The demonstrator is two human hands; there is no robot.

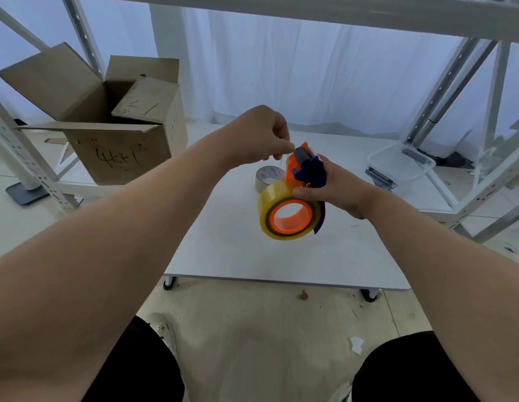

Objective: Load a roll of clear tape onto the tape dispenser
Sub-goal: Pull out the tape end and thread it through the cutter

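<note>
The tape dispenser [306, 166] is orange with a dark blue handle and a grey roller at its top. I hold it in the air above the white table [232, 248], with my right hand [335, 188] shut on its handle. A yellowish clear tape roll [270, 210] sits on the dispenser's orange hub, facing me. My left hand [261, 133] pinches the thin free end of the tape just left of the grey roller.
A second, pale tape roll [267, 175] lies on the table behind the dispenser. An open cardboard box [113, 132] stands at the back left. A clear plastic tub [403, 163] sits at the right by a metal shelf frame [444, 91]. My knees are below the table's front edge.
</note>
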